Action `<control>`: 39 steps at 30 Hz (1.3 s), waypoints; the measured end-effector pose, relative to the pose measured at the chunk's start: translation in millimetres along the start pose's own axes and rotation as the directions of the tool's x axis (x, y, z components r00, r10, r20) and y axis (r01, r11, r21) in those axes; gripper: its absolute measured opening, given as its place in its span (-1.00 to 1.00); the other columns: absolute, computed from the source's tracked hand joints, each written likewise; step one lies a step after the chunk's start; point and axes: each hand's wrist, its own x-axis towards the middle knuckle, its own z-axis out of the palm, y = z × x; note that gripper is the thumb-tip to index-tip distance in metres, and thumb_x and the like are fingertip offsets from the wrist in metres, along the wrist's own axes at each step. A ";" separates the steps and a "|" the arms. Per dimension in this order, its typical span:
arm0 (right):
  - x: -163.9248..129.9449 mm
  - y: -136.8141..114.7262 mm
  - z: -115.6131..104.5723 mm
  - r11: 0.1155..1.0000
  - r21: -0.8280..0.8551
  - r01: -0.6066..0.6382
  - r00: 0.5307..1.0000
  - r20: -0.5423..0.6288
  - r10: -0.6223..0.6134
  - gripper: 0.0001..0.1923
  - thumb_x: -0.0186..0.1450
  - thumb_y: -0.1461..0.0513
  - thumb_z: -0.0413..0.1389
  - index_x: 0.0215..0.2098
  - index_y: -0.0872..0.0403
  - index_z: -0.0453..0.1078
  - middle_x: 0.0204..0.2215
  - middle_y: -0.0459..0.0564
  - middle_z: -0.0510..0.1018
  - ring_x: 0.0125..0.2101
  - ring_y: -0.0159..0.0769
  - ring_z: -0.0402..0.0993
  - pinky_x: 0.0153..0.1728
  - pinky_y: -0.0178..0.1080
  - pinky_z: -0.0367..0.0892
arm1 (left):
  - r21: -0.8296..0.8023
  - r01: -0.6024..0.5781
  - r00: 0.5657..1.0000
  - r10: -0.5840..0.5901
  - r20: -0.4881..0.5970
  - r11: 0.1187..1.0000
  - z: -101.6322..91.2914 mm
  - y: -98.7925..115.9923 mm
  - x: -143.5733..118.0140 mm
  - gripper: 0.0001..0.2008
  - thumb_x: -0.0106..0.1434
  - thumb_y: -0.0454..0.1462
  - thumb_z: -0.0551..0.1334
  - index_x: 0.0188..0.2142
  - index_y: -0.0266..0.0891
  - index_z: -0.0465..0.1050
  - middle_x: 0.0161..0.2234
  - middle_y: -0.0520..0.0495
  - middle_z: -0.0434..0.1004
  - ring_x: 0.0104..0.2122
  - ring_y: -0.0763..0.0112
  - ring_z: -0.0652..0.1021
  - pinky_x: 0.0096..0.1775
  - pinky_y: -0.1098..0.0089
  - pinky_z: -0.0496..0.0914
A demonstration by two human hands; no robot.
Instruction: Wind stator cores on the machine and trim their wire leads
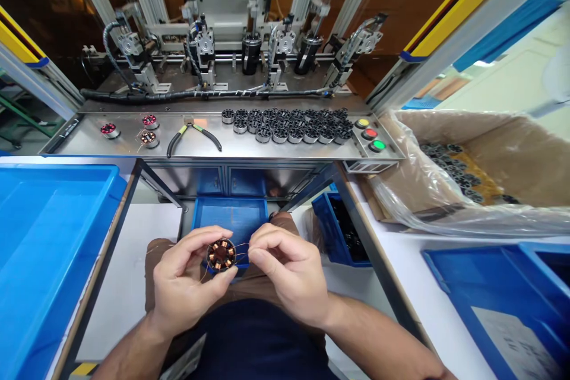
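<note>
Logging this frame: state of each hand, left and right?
Left hand: closed on the wound stator, fingers around its rim.
Right hand: fingertips pinched on the thin copper wire beside the stator.

Copper-wound stator (221, 254); blue bins (44, 237); yellow-handled pliers (193, 133)

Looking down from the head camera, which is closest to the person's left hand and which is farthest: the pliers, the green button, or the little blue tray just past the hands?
From the left hand, nearest first:
1. Small blue tray, just beyond the hands, under the bench edge.
2. Pliers, on the steel bench, straight ahead.
3. Green button, at the bench's far right end.
</note>
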 end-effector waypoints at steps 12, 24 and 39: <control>10.3 2.4 -1.8 0.909 -0.136 0.395 0.917 0.122 -0.380 -0.82 0.26 0.42 0.20 -0.19 0.10 0.51 -0.45 0.00 0.55 -0.42 -0.29 0.47 -0.34 -0.15 0.40 | -0.210 0.131 0.989 -0.112 0.099 0.969 -0.1 12.9 7.1 -0.56 -0.01 -0.53 0.36 -0.14 -0.14 0.59 -0.23 -0.04 0.70 -0.23 0.37 0.68 -0.16 0.52 0.56; -1.3 0.1 2.7 0.926 -0.038 0.376 0.926 0.061 -0.373 -0.84 0.32 0.33 0.19 -0.13 0.06 0.51 -0.46 0.00 0.54 -0.42 -0.26 0.47 -0.34 -0.12 0.42 | -0.074 0.064 0.998 -0.066 -0.024 0.995 5.7 11.9 1.7 -0.55 0.00 -0.49 0.40 -0.11 -0.12 0.58 -0.20 -0.06 0.70 -0.22 0.31 0.68 -0.18 0.44 0.59; 41.4 -11.2 -22.2 0.825 -0.034 0.564 0.729 0.489 -0.479 -0.88 0.29 0.25 0.27 -0.18 -0.01 0.55 -0.14 0.08 0.63 -0.15 -0.21 0.53 -0.16 -0.06 0.50 | -0.454 0.563 0.822 -0.411 0.395 0.690 3.2 12.5 4.0 -0.68 0.03 -0.25 0.48 -0.18 -0.19 0.64 -0.30 -0.12 0.66 -0.32 0.29 0.65 -0.27 0.41 0.56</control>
